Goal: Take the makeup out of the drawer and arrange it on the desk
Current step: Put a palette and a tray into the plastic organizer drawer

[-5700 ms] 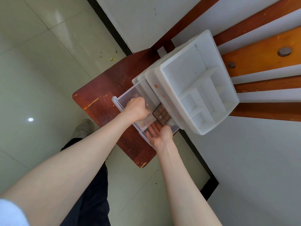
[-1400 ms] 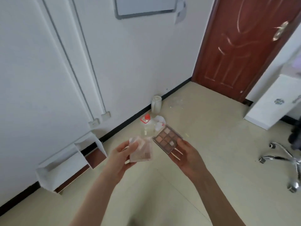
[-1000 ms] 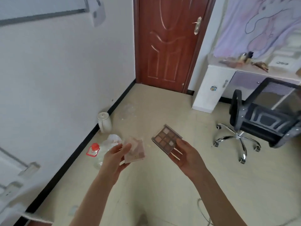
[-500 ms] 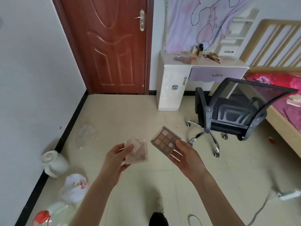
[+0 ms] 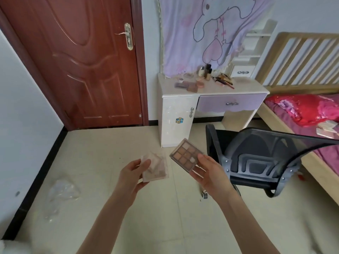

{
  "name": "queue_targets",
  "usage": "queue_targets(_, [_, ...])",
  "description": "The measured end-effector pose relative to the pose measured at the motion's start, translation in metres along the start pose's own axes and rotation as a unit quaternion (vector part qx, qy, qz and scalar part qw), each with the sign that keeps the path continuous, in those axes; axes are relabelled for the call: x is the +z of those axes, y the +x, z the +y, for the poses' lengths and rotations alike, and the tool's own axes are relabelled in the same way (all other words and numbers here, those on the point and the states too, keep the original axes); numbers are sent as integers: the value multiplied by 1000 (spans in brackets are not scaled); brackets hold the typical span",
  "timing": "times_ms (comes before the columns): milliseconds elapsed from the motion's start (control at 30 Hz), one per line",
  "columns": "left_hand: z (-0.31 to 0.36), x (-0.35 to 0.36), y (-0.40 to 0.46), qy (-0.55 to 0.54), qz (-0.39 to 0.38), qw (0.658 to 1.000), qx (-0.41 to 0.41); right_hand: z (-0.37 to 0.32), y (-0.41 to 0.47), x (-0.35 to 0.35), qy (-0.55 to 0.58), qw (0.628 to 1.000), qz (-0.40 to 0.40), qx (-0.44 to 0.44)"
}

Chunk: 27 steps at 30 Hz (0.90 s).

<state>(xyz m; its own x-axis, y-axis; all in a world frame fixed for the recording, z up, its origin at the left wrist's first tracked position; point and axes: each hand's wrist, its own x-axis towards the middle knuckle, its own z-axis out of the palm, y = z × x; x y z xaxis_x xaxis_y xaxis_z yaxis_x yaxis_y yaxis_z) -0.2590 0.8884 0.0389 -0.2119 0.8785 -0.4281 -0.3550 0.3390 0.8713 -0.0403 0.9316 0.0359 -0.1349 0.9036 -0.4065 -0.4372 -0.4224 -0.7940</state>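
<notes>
My left hand (image 5: 131, 177) grips a clear pink makeup case (image 5: 156, 168) by its lower left corner. In my right hand (image 5: 208, 173) I hold a brown eyeshadow palette (image 5: 185, 154) with several squares of colour, tilted face up. Both are held out in front of me above the floor. The white desk (image 5: 244, 89) with a lilac drawer front stands ahead against the wall. Several makeup items (image 5: 198, 82) lie and stand on its top: bottles, flat palettes and brushes. The plastic drawer unit is out of view.
A black mesh office chair (image 5: 260, 160) stands between me and the desk, right of my hands. A red-brown door (image 5: 82, 61) is shut at the left. A bed (image 5: 308, 114) with red bedding lies at the right. A clear plastic bag (image 5: 61, 191) sits on the floor.
I took both items from the plastic drawer and turned around through the room. The desk, chair and bed have come into view and drawn nearer. Both hands keep their hold.
</notes>
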Motion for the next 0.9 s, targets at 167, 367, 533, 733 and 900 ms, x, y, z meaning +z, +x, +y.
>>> queue_targets(167, [29,29,97,16,-14,1000,-8,-32,95,5,-3,1000,19,6])
queue_targets(367, [74,61,236,22,-23,999,-15,-72,227,25,4,999,32,0])
queue_targets(533, [122,87,342,25,-20,999,-22,-111,323,49,22,998,58,1])
queue_targets(733, [150,124,440,29,-24,998,-45,-151,419,51,48,994,99,17])
queue_targets(900, [156,156,515,22,-1,998,-65,-178,498,39,54,992,107,43])
